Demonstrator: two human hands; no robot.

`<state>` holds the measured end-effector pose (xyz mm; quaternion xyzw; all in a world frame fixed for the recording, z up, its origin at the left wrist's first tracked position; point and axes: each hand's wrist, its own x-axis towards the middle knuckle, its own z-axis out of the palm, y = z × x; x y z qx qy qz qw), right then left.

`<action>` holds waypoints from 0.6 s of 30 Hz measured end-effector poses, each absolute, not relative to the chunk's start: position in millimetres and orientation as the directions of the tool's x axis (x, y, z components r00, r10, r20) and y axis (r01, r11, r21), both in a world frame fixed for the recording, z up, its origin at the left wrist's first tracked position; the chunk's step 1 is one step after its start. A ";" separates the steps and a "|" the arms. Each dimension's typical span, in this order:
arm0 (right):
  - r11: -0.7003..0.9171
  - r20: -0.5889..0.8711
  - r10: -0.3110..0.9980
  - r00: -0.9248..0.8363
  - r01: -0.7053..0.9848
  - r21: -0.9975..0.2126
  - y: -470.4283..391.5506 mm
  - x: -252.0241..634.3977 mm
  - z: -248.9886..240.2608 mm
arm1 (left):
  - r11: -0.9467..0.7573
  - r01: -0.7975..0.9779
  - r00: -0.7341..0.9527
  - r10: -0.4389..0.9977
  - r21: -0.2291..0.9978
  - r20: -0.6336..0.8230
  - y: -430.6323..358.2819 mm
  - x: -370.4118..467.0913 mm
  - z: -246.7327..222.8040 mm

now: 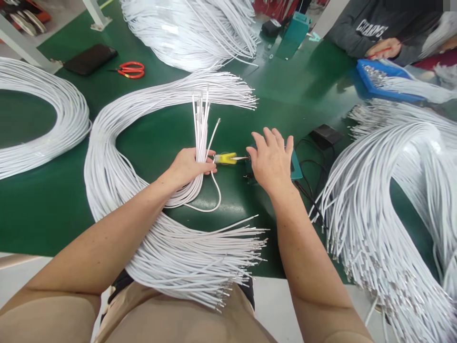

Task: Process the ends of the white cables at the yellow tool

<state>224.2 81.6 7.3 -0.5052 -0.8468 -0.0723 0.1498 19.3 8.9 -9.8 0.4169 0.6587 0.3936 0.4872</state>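
Note:
My left hand [193, 164] is closed around a small bundle of white wires [200, 128] whose ends stick up above my thumb. One loose wire [220, 193] loops out to the right of that bundle. Just past my left fingertips is a yellow piece [226, 158] on a thin metal shaft, which runs to a small teal machine [295, 167]. My right hand [270, 159] lies over this machine with its fingers spread and hides most of it. Whether the palm presses on the machine, I cannot tell. A large curved bundle of white wires [103, 157] lies under my left forearm.
Red-handled scissors [132, 70] and a black case [91, 59] lie at the back left. More white wire bundles [193, 33] surround the green table [160, 128]. A black box [325, 136] with cables sits right. Across the table, a person's hand [385, 48] is near a blue tray [364, 78].

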 end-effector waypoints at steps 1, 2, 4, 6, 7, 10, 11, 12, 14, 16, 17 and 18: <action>0.483 0.331 0.832 -0.445 0.875 -0.037 81.8 224.7 6.3 | 0.339 0.160 -0.179 0.934 0.927 -0.310 8.2 17.7 -9.6; 0.490 0.346 0.826 -0.445 0.870 -0.050 81.4 224.5 6.5 | 0.332 0.145 -0.180 0.935 0.932 -0.305 7.3 15.9 -9.4; 0.535 0.395 0.796 -0.459 0.838 -0.105 77.5 222.1 10.5 | 0.305 0.086 -0.192 0.939 0.949 -0.284 4.8 12.4 -8.5; 0.648 0.427 0.734 -0.528 0.733 -0.207 68.5 216.8 18.5 | 0.257 -0.004 -0.212 0.944 0.967 -0.252 1.9 9.9 -6.4; 0.719 0.428 0.685 -0.590 0.641 -0.267 62.1 213.1 23.2 | 0.232 -0.042 -0.213 0.948 0.972 -0.235 0.6 9.2 -4.9; 0.870 0.356 0.446 -0.821 0.304 -0.388 38.1 199.5 34.7 | 0.194 -0.096 -0.172 0.963 0.976 -0.208 -2.2 9.5 -0.8; 0.891 0.303 0.371 -0.878 0.245 -0.382 29.6 194.9 36.4 | 0.189 -0.101 -0.156 0.967 0.977 -0.203 -2.6 10.2 0.1; 0.909 0.237 0.316 -0.919 0.222 -0.353 21.3 190.5 36.9 | 0.183 -0.106 -0.146 0.969 0.977 -0.198 -2.8 10.9 0.6; 0.932 0.083 0.268 -0.960 0.237 -0.274 5.6 183.1 35.1 | 0.175 -0.120 -0.139 0.972 0.977 -0.191 -2.6 12.4 0.8; 0.925 -0.085 0.287 -0.954 0.299 -0.236 -8.5 178.1 32.6 | 0.177 -0.133 -0.136 0.971 0.975 -0.195 -2.2 13.6 0.3; 0.908 -0.173 0.301 -0.938 0.337 -0.247 -14.5 176.7 32.3 | 0.179 -0.139 -0.140 0.970 0.974 -0.198 -2.1 14.0 -0.2; 0.890 -0.255 0.298 -0.920 0.365 -0.274 -19.1 176.1 32.9 | 0.181 -0.146 -0.149 0.968 0.973 -0.202 -2.0 14.1 -0.7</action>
